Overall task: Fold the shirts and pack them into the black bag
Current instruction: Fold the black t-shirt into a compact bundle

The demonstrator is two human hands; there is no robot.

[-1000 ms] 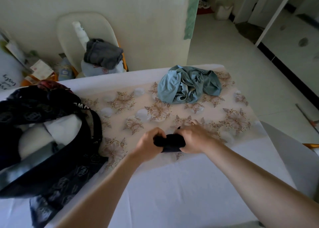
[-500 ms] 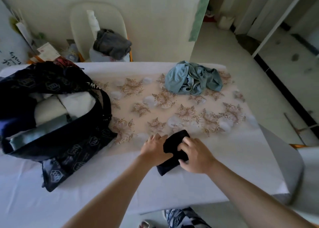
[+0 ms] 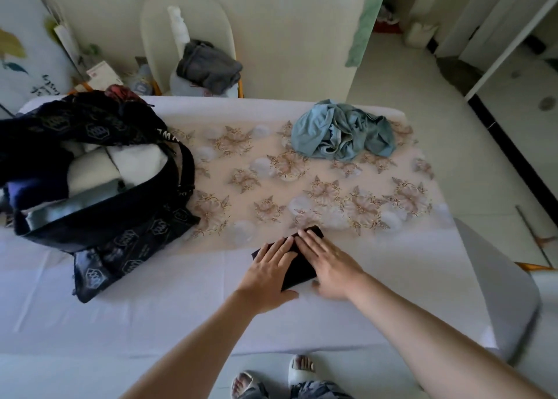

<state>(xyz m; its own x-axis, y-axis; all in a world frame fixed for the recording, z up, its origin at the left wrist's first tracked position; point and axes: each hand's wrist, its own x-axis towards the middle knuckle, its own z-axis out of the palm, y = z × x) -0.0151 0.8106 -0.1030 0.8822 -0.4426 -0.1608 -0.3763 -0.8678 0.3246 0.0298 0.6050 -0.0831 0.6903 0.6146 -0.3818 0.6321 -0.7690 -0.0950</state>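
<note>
Hands both flat: left hand [image 3: 268, 270] & right hand [image 3: 327, 263], fingers straight, press small folded black shirt [image 3: 298, 273] onto white-covered tabletop [image 3: 151, 308], right of patterned black fabric bag [image 3: 99, 226]. Risk: w/ pressure off, fold likely springs open; bag looks full, so stuffing may undo it.

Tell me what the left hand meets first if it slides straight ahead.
Almost at once the right hand's fingertips, lying just ahead of the left hand on the folded black shirt; past them, probably the crumpled blue shirt.
</note>
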